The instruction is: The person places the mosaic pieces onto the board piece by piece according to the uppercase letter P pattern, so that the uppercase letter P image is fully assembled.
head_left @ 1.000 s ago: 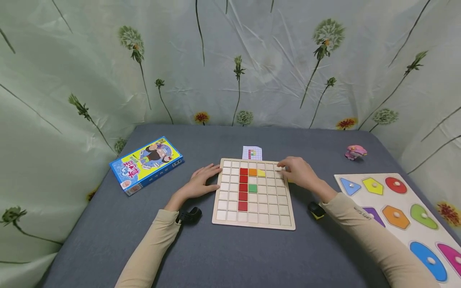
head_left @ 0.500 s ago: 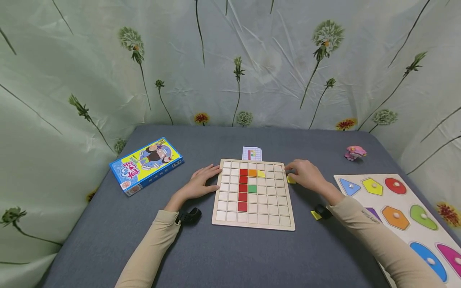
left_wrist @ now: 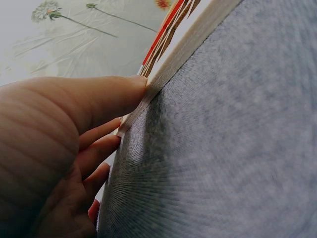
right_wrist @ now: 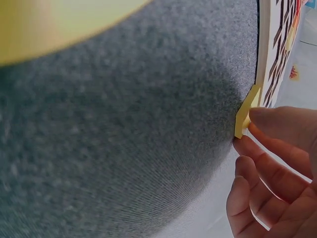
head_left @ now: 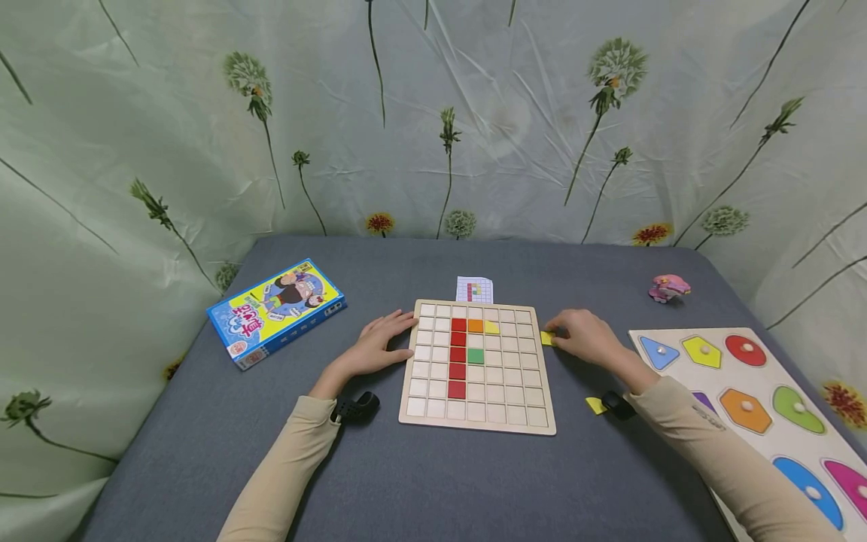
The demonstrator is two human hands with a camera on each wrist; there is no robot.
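Observation:
A square wooden grid board lies in the middle of the table in the head view. Red squares form a column on it, with an orange square, a yellow square and a green square. My left hand rests against the board's left edge, its thumb and fingertips touching the rim. Just off the right edge, my right hand pinches a flat yellow tile between thumb and index finger, the other fingers loosely bent.
A small printed pattern card lies behind the board. At left is a blue and yellow game box. A knob puzzle board and a pink toy figure are at right. Another yellow piece lies under my right wrist.
My right hand has left the board's upper right corner and moved right and toward me, down to the yellow tile beside the edge. The left hand has stayed in place.

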